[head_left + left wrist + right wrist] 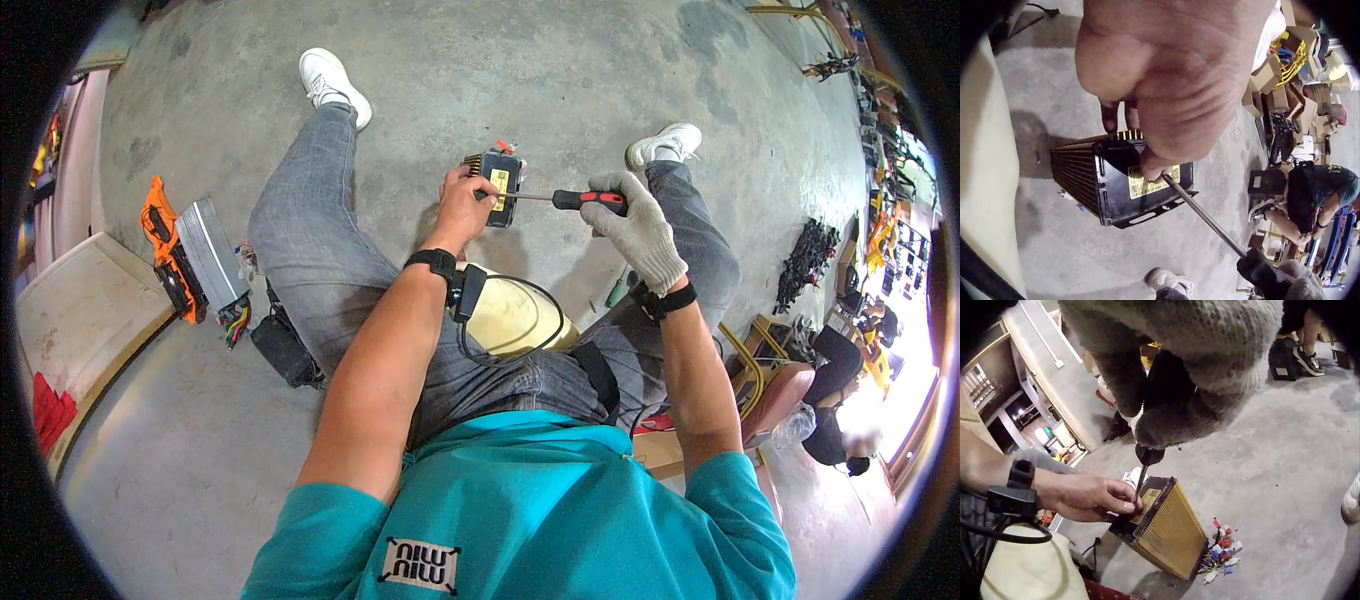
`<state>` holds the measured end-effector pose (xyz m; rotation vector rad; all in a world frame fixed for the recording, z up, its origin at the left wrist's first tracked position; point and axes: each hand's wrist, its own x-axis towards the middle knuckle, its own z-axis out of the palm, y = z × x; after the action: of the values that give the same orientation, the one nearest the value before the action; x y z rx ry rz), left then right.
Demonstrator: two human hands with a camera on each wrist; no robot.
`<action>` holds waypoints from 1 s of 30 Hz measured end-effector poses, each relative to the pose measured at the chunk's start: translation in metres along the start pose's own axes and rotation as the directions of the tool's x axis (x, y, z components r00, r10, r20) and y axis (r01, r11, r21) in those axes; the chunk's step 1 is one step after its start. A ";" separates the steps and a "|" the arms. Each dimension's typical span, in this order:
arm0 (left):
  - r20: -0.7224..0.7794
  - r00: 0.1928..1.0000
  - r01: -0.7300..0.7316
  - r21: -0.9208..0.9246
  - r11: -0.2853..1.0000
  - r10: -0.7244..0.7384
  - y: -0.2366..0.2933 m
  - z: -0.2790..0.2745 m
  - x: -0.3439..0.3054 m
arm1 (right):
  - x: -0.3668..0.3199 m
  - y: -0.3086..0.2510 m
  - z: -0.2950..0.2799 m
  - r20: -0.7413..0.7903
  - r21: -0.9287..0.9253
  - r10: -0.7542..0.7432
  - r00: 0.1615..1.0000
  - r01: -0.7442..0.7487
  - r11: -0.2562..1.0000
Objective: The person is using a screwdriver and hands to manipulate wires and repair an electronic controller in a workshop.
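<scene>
A finned controller box (513, 180) stands on the concrete floor between the person's legs. Its black end cover with a yellow label (1147, 184) faces up, and gold fins (1169, 537) run down its side. The gloved right hand (635, 225) grips the black-and-red handle of a screwdriver (575, 200). Its metal shaft (1207, 215) reaches to the labelled cover. At the tip, the bare left hand (462, 212) pinches with thumb and fingertip (1129, 506), close over the cover. Two other left fingers (1110, 115) extend past the box's edge. The fingertips hide the screwdriver's very end.
Wires with coloured connectors (1225, 547) spread from the box's lower end. To the left lie an orange-and-black part (165, 250) and a silver box with wires (212, 250). A green-handled tool (617, 290) lies by the right leg. Another person (1310, 206) sits further off.
</scene>
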<state>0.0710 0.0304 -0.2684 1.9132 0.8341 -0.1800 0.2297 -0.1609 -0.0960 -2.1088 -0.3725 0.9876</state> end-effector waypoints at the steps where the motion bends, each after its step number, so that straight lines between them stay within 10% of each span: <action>1: -0.002 1.000 0.009 -0.033 0.999 -0.009 -0.001 0.001 0.000 | 0.000 0.002 0.000 0.001 -0.011 -0.024 1.000 0.024 1.000; 30: -0.151 0.984 0.106 0.072 0.992 -0.094 0.026 -0.006 -0.006 | 0.013 -0.031 -0.019 -0.116 -0.349 -0.236 0.965 0.183 0.919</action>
<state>0.0814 0.0252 -0.2434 1.9788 1.0373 -0.1354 0.2548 -0.1429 -0.0719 -2.3714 -0.7149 0.6629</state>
